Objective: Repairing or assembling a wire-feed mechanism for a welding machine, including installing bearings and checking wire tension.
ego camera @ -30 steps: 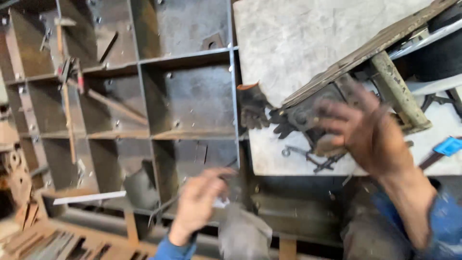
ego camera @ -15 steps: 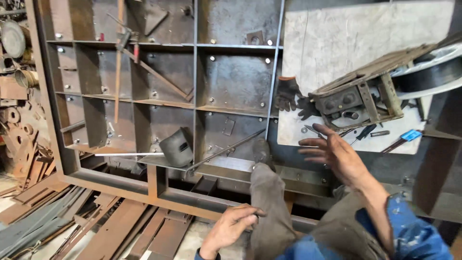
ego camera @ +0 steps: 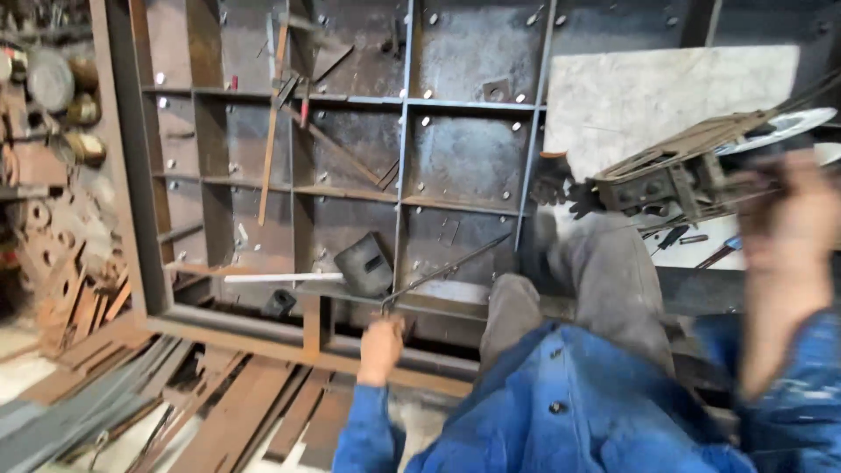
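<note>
1. My left hand (ego camera: 382, 349) has its fingers closed around the near end of a thin, dark, straight steel rod (ego camera: 447, 273).
2. The rod's long axis runs from my hand up and to the right, its far tip near a vertical rib of the rusty gridded steel frame (ego camera: 401, 131).
3. My right hand (ego camera: 793, 223) is raised at the right, blurred; I cannot tell its fingers.
4. Rusty flat steel strips (ego camera: 219, 412) lie on the workshop floor, near left.
</note>
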